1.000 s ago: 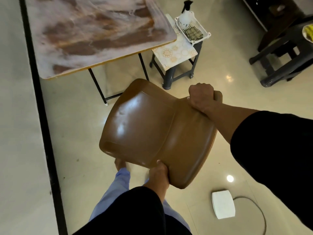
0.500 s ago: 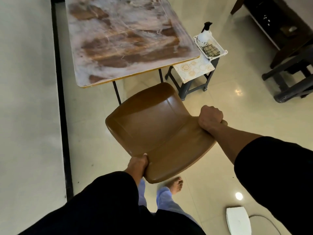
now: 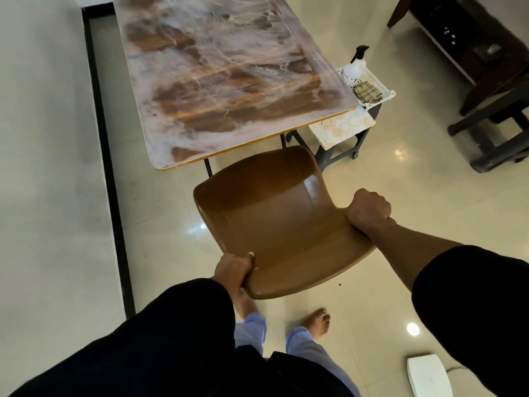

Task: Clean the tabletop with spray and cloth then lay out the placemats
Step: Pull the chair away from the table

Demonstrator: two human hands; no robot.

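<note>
Beside table [image 3: 229, 81], left hand [image 3: 233, 267] — right hand [image 3: 367, 212] gripping chair [image 3: 274, 222]

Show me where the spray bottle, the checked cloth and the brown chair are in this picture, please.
Spray bottle [image 3: 354, 68]: head view, on its white body below the black trigger.
Checked cloth [image 3: 367, 91]: head view, middle of the folded fabric in the white basket.
Brown chair [image 3: 274, 213]: head view, on the glossy seat between the two hands.
</note>
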